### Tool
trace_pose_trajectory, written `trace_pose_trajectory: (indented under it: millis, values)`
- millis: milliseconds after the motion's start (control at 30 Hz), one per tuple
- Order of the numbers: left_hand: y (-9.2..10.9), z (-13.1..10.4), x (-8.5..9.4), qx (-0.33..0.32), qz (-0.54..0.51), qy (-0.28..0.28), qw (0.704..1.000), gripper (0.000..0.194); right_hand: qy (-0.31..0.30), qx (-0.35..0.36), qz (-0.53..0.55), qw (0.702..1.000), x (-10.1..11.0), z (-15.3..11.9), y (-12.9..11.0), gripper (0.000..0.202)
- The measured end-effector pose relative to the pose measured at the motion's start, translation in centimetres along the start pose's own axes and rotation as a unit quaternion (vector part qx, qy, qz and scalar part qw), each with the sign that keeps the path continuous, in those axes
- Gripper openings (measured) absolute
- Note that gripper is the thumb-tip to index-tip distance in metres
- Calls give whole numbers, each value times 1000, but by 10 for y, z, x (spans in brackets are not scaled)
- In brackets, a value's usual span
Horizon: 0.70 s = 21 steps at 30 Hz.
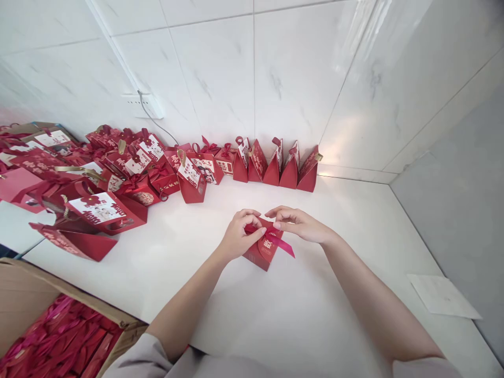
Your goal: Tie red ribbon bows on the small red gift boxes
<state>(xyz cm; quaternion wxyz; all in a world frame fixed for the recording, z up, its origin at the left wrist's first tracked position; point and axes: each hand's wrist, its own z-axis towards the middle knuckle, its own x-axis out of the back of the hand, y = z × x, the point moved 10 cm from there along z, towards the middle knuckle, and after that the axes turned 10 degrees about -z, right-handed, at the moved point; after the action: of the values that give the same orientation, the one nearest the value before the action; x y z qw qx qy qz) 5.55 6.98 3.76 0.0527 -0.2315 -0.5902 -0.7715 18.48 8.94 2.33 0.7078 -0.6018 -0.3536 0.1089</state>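
Note:
A small red gift box [260, 257] with pale printed lettering stands on the white table in front of me. A magenta ribbon [286, 245] is on its top, one tail hanging over the near right side. At the left of the bow, my left hand [242, 235] is closed, thumb and curled fingers pinching the ribbon. My right hand [298, 224] reaches in from the other side, with its thumb and fingertips closed on the ribbon near the knot. My fingers partly hide the bow and the top of the box.
Upright red gift boxes [271, 170] line the tiled wall. Many more pile up at the left, including a tagged box [104, 210]. A cardboard carton [23, 283] of red ribboned boxes is at lower left. A white paper [443, 295] lies at right. A wall socket [142, 106] has a cable.

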Motion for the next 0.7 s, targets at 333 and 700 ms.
trace_pose_trajectory:
  millis: [333, 700]
  values:
    - [-8, -3, -2, 17, -18, -19, 1000, 10, -14, 9, 36, 999, -9, 9, 13, 22]
    - [-6, -5, -2, 15, 4, -21, 1000, 10, 76, 86, -252, 961, 2, -7, -35, 17]
